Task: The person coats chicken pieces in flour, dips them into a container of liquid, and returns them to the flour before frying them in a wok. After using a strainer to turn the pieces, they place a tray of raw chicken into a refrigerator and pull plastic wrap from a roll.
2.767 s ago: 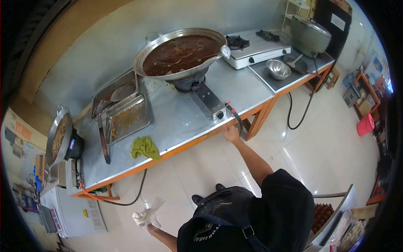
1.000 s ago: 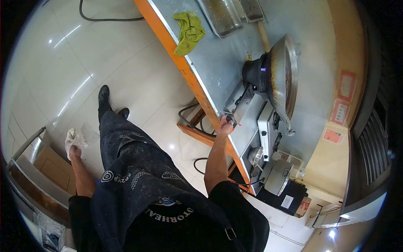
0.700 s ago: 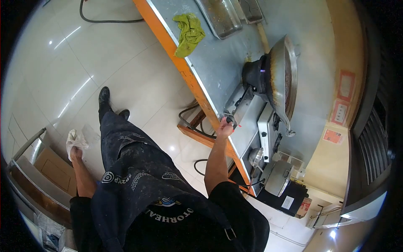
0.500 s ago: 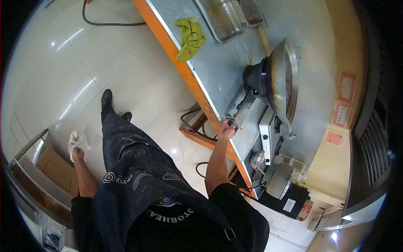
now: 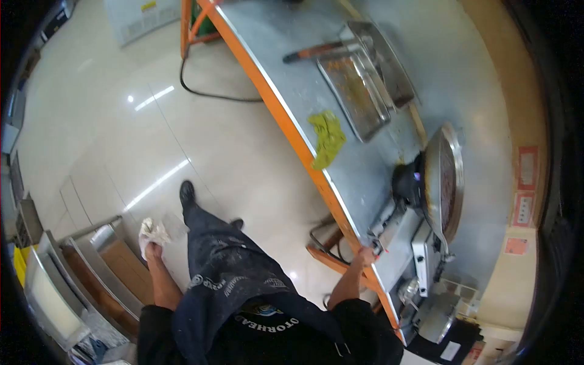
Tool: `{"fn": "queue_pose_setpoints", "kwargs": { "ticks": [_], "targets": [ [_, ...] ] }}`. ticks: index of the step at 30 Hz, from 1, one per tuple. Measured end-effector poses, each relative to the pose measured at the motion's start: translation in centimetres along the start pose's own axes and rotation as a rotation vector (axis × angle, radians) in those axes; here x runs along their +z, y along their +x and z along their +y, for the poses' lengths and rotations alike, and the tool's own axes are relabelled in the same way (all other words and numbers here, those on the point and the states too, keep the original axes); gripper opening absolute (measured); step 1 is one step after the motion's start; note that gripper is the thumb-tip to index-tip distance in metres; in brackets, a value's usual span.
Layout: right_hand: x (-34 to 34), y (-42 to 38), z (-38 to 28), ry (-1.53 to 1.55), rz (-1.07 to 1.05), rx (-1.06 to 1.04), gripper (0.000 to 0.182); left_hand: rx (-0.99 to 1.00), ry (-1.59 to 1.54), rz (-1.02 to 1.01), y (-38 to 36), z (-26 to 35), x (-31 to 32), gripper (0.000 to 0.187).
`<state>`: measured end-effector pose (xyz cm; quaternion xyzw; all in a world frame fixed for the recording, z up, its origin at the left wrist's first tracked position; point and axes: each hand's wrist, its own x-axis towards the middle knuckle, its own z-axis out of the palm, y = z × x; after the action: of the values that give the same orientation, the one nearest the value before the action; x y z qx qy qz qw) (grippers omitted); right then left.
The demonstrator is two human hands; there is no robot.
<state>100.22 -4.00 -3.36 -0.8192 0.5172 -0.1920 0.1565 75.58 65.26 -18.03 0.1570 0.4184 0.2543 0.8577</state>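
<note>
My left hand [image 5: 154, 249] hangs over the floor, closed around a crumpled thin plastic bag [image 5: 152, 232]. Something whitish is bunched in or with the bag, and I cannot make out what. At the counter's front edge, my right hand [image 5: 365, 256] has its fingers closed on a burner control knob [image 5: 378, 246], which they partly cover. Behind that control stands a black burner [image 5: 407, 182]. A large wok [image 5: 451, 188] with dark reddish-brown contents sits on it, a metal utensil handle [image 5: 439, 234] leaning out over the rim.
A green cloth [image 5: 328, 140] lies near the counter's orange edge [image 5: 292, 129]. Metal trays [image 5: 354, 97] and a dark-handled tool [image 5: 313, 52] lie farther along. Beside the wok are a white stove [image 5: 421, 258] and a lidded pot [image 5: 439, 317]. Drawers or bins [image 5: 79, 283] stand to my left.
The view has shifted, so more of the counter with its trays and dark-handled tool shows. My right hand stays at the burner knob and my left hand still holds the plastic bag.
</note>
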Motion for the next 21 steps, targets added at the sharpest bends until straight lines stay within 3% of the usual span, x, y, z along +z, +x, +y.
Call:
{"fn": "queue_pose_setpoints", "kwargs": {
  "ticks": [2,3,4,7,8,9,11,14,15,17,18,21],
  "targets": [
    [3.6,-2.1,0.5,-0.146,0.256,-0.14,0.038,0.085,-0.037,-0.035,1.3,2.7,2.8,0.023],
    [4.0,-5.2,-0.9,0.29,0.363,-0.092,0.045,0.142,-0.05,-0.064,2.0,4.1,4.1,0.024],
    [1.2,-11.8,-8.1,0.177,0.275,0.015,0.043,0.145,-0.064,-0.068,3.2,5.6,4.6,0.025],
    [4.0,-19.9,-16.3,0.151,0.266,-0.547,0.04,0.154,-0.062,-0.26,8.5,10.5,5.1,0.027],
    [4.6,-22.1,-19.6,0.191,0.245,-0.634,0.038,0.124,-0.14,-0.138,8.9,12.5,6.9,0.027],
    [5.0,-24.2,-23.5,0.271,0.192,-0.682,0.036,0.1,-0.228,-0.02,8.9,14.0,9.6,0.026],
    [5.3,-28.9,-31.0,0.436,0.08,-0.785,0.032,0.055,-0.243,-0.102,11.8,16.8,12.2,0.025],
    [5.9,-35.2,-37.4,0.445,-0.178,-0.885,0.022,-0.029,-0.145,-0.134,14.6,20.2,17.3,0.03],
    [7.2,-37.2,-38.3,0.524,-0.23,-0.833,0.019,-0.078,-0.167,-0.426,16.0,21.4,19.5,0.03],
    [10.1,-41.0,-39.9,0.655,-0.36,-0.745,0.013,-0.174,-0.214,-0.666,19.8,23.0,24.0,0.03],
    [10.8,-43.1,-41.3,0.658,-0.274,-0.854,0.009,-0.19,-0.184,-0.469,19.6,24.3,29.1,0.027],
    [10.7,-48.7,-46.4,0.7,-0.626,-0.733,0.008,-0.185,-0.284,-0.534,24.0,26.9,38.7,0.033]
  ]
}}
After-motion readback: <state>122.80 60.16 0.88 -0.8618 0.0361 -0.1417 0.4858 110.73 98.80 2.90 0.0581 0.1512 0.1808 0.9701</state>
